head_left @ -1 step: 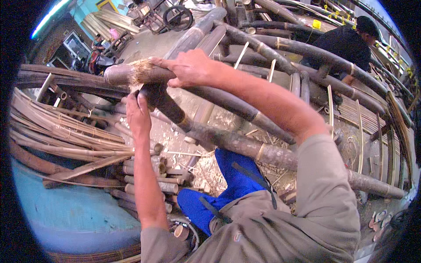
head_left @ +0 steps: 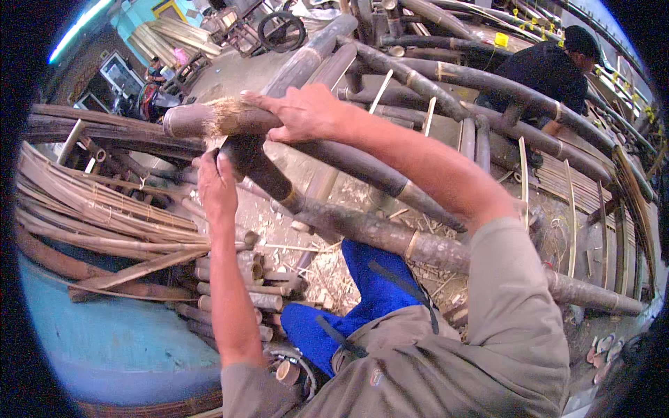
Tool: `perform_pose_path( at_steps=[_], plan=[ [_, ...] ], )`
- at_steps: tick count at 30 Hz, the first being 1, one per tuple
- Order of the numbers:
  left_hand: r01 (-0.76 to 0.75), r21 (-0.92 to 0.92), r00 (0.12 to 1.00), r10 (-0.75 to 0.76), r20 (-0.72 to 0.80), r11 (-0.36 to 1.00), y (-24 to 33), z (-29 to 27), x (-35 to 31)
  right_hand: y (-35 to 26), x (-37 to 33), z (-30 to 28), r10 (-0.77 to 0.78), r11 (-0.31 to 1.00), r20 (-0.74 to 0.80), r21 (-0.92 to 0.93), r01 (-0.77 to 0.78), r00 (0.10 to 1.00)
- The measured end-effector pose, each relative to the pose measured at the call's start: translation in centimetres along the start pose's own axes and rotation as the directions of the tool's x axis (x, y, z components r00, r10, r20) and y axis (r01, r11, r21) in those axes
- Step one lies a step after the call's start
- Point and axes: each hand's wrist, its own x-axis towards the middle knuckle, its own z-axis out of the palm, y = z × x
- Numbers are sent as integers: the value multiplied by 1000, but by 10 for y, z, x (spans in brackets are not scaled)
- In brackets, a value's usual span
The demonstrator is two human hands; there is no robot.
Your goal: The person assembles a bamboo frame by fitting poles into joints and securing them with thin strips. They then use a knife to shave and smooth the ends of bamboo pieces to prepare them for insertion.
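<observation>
A short dark bamboo piece [head_left: 185, 121] lies across in front of me, with a band of frayed, pale fibres [head_left: 226, 113] around it. My right hand [head_left: 306, 115] grips this bamboo from above, just right of the fibres, its index finger stretched along the top. Below the frayed band, my left hand [head_left: 219, 187] is closed near the dark bamboo joint; whatever its fingers hold is too hidden to name. A thick mottled bamboo pole [head_left: 362, 223] slopes from that joint down to the right, passing in front of my body.
Split bamboo strips [head_left: 111, 198] and cut bamboo tubes [head_left: 268, 301] are piled at left. Pale shavings [head_left: 327, 275] cover the floor beneath. A bamboo frame with upright slats [head_left: 571, 216] spreads to the right. Beyond it a person in dark clothes [head_left: 536, 76] bends over.
Both hands have shifted very slightly left along with the view. Their grips look the same.
</observation>
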Motion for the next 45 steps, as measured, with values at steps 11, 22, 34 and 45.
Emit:
perform_pose_path(
  at_steps=[11,22,34,45],
  plan=[
    [-68,372,847,-143,512,926,93,79,146,211,25,-35,259,914,-67,339,-223,963],
    [-140,534,940,-58,337,834,161,162,152,250,141,-111,155,961,-436,-142,-237,886],
    [-140,580,959,-36,282,803,150,159,147,255,158,-92,-73,905,-333,-418,-78,940],
    [-139,611,957,-52,285,779,143,166,144,223,155,-66,44,920,-90,-386,-75,995]
  ],
)
